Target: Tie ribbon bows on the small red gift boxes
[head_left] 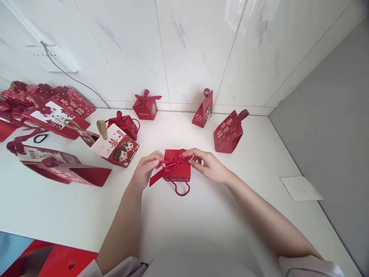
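A small red gift box [175, 177] stands on the white table in front of me, a cord handle [182, 194] hanging from its near side. Across its top lies a dark pink ribbon [172, 166] tied in a bow. My left hand [147, 166] pinches the bow's left loop between thumb and fingers, and one ribbon tail [157, 177] drops below it. On the other side, my right hand [208, 164] pinches the right part of the ribbon, its fingertips at the box's right edge.
Left of the hands stands a box with cartoon figures [123, 148], with several red gift boxes [54, 119] beyond it. Along the wall are a bow-tied box [145, 107] and two triangular boxes [203, 109]. White paper [301, 188] lies at right. A red bag [66, 261] is below the front edge.
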`<state>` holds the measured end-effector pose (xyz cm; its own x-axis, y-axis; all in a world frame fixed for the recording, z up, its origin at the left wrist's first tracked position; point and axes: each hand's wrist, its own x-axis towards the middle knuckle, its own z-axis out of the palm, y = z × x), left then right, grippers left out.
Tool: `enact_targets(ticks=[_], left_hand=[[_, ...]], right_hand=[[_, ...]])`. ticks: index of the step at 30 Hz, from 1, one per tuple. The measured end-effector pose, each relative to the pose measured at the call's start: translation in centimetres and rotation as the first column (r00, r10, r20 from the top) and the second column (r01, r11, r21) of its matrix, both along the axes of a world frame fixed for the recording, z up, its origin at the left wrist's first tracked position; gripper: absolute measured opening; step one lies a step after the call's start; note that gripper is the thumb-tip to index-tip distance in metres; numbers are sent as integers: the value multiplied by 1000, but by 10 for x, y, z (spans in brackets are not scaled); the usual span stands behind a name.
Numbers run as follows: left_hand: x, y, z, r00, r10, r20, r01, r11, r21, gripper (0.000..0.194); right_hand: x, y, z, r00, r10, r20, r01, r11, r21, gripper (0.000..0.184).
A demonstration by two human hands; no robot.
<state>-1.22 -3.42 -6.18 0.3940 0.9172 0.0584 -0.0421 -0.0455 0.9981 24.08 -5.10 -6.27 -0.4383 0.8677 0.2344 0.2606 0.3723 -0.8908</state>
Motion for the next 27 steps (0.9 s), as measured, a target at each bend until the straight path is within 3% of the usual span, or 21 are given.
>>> enact_targets(ticks=[5, 15, 22, 27], left_hand=[[0, -2, 0, 993, -17, 113, 27, 996, -87, 12], [1, -1, 2, 998, 12, 62, -8, 997, -78, 15], [4, -3, -1, 999, 31, -18, -34, 979, -201, 19], [3, -1, -1, 987, 121, -109, -129, 989, -73, 20]], right_hand=[[1, 0, 1, 999, 37, -11, -37, 999, 3, 30], [1, 1, 2, 999, 49, -8, -49, 999, -4, 31], [1, 0, 2, 999, 48, -2, -48, 999, -7, 30], [1, 1, 3, 999, 51, -5, -51, 999, -5, 31]])
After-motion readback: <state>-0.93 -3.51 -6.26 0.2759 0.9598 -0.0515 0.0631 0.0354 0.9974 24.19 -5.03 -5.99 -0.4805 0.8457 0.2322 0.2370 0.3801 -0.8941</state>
